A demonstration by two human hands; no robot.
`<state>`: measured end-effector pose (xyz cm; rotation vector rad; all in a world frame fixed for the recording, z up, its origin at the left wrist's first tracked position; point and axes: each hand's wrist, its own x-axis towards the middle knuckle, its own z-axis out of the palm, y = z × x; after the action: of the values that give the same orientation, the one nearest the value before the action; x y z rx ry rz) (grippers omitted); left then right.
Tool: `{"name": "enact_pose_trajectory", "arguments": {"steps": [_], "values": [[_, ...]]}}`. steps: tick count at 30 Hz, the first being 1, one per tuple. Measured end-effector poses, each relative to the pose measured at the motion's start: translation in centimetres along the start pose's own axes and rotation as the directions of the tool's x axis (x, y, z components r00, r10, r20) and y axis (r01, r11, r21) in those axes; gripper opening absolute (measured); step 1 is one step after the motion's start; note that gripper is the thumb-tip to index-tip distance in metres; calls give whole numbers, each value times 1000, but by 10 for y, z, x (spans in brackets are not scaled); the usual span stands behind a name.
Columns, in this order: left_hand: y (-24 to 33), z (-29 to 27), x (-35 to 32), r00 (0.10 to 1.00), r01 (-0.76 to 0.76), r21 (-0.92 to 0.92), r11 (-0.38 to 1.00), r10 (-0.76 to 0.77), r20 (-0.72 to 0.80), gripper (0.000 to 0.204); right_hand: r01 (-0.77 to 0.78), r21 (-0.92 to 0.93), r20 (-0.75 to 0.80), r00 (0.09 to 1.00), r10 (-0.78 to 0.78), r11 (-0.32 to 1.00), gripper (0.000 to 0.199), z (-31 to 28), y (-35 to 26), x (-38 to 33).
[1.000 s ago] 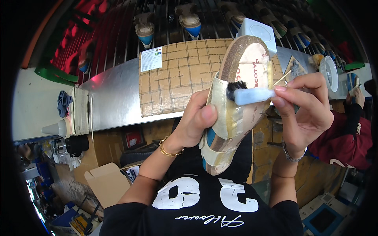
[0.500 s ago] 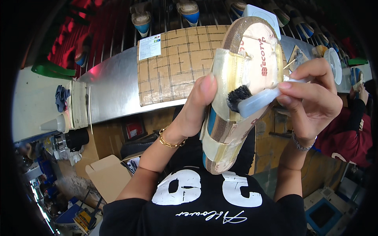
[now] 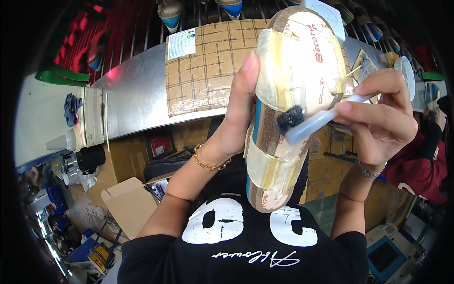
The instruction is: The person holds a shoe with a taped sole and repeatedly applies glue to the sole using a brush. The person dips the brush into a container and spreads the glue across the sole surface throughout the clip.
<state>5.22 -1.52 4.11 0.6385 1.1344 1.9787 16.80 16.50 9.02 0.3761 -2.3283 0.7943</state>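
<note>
Raised in front of me is a sandal [image 3: 307, 75] on a blue last, its sole side turned toward me. Pale strap ends with yellowish strips are folded over the brown edge onto the beige underside. My left hand [image 3: 239, 111] grips it along the left edge, thumb up and the other fingers hidden behind. Between thumb and fingers, my right hand [image 3: 385, 109] pinches the translucent white handle of a brush [image 3: 314, 124]. The brush's black bristles touch the underside near its left edge, in the gap between the upper and lower straps.
Behind the sandal, a patterned cardboard box [image 3: 213, 71] lies on a metal table [image 3: 130, 99]. Shoes on lasts [image 3: 230, 8] stand on a rack beyond. A white bowl [image 3: 404, 78] is at right, near a person in a maroon top [image 3: 421, 163]. An open carton [image 3: 130, 203] sits lower left.
The brush tip has gone from the upper strap's folded end to the bare stretch below it. Both hands still hold the same things, and the sandal has shifted and tilted slightly.
</note>
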Motion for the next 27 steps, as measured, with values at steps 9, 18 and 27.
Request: {"name": "enact_pose_trajectory", "arguments": {"steps": [9,18,27], "values": [[-3,-9,5,997,-21,-109,994,12,-82,88,-345,86,-228,906,356,934,17,33,-7,-3],[-2,0,2,981,-91,-141,986,65,-180,89,-244,-126,-386,905,179,962,22,53,-23,3],[0,1,0,984,-89,-159,983,62,-166,87,-155,-168,-331,939,92,973,23,43,-19,7]]}}
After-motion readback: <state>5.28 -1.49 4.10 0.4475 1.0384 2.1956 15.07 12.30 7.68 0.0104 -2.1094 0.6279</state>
